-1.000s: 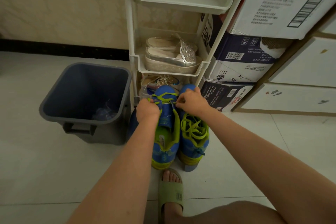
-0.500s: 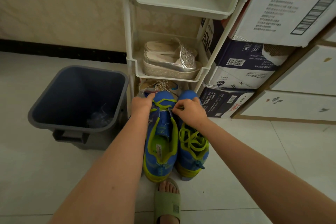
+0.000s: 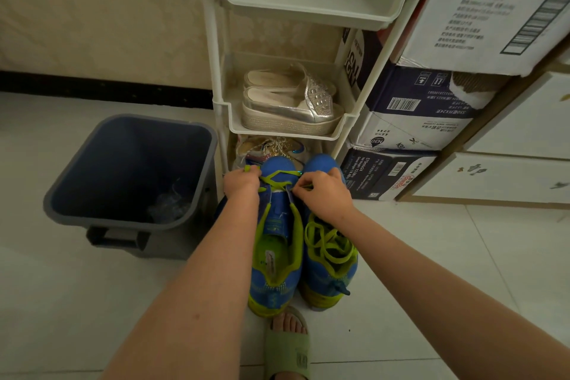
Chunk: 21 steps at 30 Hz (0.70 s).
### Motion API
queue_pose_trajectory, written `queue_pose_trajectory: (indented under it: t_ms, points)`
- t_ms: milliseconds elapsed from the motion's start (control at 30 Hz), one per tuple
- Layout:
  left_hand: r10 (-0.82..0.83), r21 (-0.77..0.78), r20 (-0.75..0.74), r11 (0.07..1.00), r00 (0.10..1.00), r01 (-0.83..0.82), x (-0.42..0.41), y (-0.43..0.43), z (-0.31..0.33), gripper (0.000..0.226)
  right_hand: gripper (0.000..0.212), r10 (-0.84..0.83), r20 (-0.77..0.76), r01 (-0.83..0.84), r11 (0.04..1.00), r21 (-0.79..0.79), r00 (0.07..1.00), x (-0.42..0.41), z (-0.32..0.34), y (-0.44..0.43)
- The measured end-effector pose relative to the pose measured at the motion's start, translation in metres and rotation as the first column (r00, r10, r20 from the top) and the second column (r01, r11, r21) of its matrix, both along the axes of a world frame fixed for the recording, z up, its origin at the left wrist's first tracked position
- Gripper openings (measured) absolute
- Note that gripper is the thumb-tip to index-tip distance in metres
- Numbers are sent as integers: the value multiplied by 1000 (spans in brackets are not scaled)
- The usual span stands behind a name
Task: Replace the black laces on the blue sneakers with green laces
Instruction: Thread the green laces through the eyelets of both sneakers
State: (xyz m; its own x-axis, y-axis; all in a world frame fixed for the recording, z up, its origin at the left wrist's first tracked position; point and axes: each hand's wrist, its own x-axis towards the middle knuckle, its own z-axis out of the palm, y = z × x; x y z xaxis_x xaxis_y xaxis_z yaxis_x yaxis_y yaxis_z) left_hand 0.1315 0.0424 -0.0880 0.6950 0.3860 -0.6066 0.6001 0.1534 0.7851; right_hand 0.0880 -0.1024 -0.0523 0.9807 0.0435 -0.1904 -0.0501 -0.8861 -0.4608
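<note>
Standing side by side on the tiled floor [image 3: 431, 271] at the centre of the frame, the two blue sneakers [image 3: 277, 284] are pointed toe-first towards the white shoe rack [image 3: 217, 77].

1. The sneaker on the left of the pair [image 3: 276, 225] is threaded with a green lace [image 3: 279, 177] only across the eyelets nearest the toe. Its tongue and yellow-green lining are exposed below that point.
2. The sneaker on the right of the pair [image 3: 319, 163] is fitted with a second green lace [image 3: 328, 245], which is crossed loosely over its opening.
3. The left hand [image 3: 242, 183] is placed at the left edge of the first sneaker. Its grip is closed in a pinch on one end of the green lace, and a green tip is visible above the knuckles.
4. The right hand [image 3: 324, 194] is placed between the two toe caps. Its grip is closed in a pinch on the other end of the same lace.

A grey bin [image 3: 61, 210] is located at the left of the frame, just beside the rack. Silver platform shoes [image 3: 290, 105] are stored on the middle shelf. Cardboard boxes [image 3: 416, 120] are stacked at the right. A foot in a green sandal [image 3: 287, 348] is seen at the bottom edge.
</note>
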Motion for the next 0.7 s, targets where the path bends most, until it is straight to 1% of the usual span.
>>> queue_pose_trajectory:
  t_ms: [67, 167, 233, 267, 367, 467, 500, 567, 633, 700]
  points:
    - [22, 7, -17, 1000, 1000, -22, 4, 0, 0, 15, 22, 5, 4, -5, 1000, -7, 1000, 0, 0, 0]
    - [49, 34, -22, 998, 999, -48, 5, 0, 4, 19, 23, 11, 13, -11, 1000, -7, 1000, 0, -1, 0]
    - [59, 38, -11, 998, 998, -59, 5, 0, 5, 38, 24, 26, 25, -25, 999, -23, 999, 1, -2, 0]
    - [67, 27, -4, 997, 998, -67, 6, -2, 4, 42, 24, 32, 29, -31, 999, -28, 999, 1, -2, 0]
    - [100, 6, 49, 995, 994, -100, 10, -8, 1, 34, 25, 41, 31, -39, 999, -36, 999, 1, -3, 0]
    - [53, 6, 117, 999, 992, -54, 12, -14, 2, 17, 26, 46, 31, -45, 998, -52, 998, 2, -3, 0]
    - [48, 4, 135, 999, 990, -49, 11, -15, 2, 15, 25, 47, 31, -45, 998, -51, 998, 1, -3, 0]
    - [46, -10, 165, 999, 985, -45, 10, -14, 2, 18, 25, 51, 38, -49, 997, -54, 998, 0, -1, 1]
    - [48, -18, 154, 999, 987, -46, 11, -13, 1, 20, 26, 55, 39, -53, 997, -64, 998, -1, 0, 2]
    - [38, -2, 136, 999, 990, -38, 16, -12, 1, 14, 27, 61, 42, -58, 996, -74, 997, -1, 0, 2]
